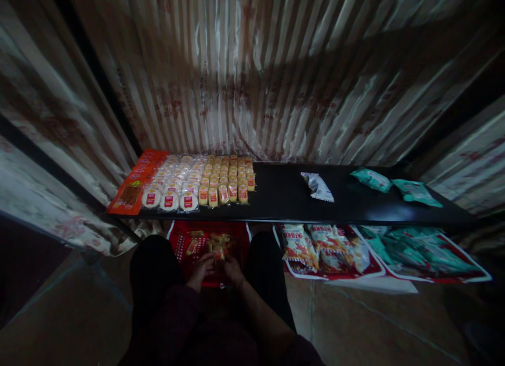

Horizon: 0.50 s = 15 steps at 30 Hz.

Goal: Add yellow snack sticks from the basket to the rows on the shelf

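Observation:
Over a red plastic basket (185,230) between my knees, my left hand (202,270) and my right hand (234,272) are close together. Their fingers are closed on a small wrapped snack (218,254) with a yellowish body. More packets of the same look, wrapped snacks (193,245), lie in the basket. Dim light leaves the fingertips hard to make out. Above, on the black shelf (276,192), stand rows of yellow wrapped snacks (223,192) with red-and-white labels. Left of them are rows of round white packaged cakes (170,199).
An orange packet (132,182) lies at the shelf's left end. Further right are a white packet (317,186) and two green bags (416,192). Below stand baskets of orange-and-white snack bags (298,245) and green bags (430,250). Corrugated wrapping (236,66) backs the shelf.

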Tool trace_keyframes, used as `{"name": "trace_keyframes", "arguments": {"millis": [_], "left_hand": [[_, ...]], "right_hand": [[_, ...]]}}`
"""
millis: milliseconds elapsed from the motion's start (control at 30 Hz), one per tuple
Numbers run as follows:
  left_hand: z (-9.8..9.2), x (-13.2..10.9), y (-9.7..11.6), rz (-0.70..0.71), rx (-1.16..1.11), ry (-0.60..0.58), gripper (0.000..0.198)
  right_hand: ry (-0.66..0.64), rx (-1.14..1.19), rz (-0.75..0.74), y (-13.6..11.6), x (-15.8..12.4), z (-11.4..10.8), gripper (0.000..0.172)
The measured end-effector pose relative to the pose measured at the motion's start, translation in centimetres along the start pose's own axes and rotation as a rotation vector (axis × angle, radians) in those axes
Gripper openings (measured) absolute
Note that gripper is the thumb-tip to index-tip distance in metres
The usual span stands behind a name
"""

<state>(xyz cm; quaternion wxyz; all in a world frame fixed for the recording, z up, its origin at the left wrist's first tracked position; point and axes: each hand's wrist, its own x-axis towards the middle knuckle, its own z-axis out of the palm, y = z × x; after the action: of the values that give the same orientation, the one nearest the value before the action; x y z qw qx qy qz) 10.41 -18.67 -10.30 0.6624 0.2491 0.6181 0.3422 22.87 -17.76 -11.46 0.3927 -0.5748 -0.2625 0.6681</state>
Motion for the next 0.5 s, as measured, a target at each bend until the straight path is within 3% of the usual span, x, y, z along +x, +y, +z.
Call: {"name": "trace_keyframes", "arguments": {"millis": [500], "left_hand": [[-0.3, 0.5, -0.3, 0.056, -0.032, -0.009, 0.043]], "right_hand": [[-0.057, 0.035, -0.033, -0.9, -1.0, 0.0, 0.049]]}}
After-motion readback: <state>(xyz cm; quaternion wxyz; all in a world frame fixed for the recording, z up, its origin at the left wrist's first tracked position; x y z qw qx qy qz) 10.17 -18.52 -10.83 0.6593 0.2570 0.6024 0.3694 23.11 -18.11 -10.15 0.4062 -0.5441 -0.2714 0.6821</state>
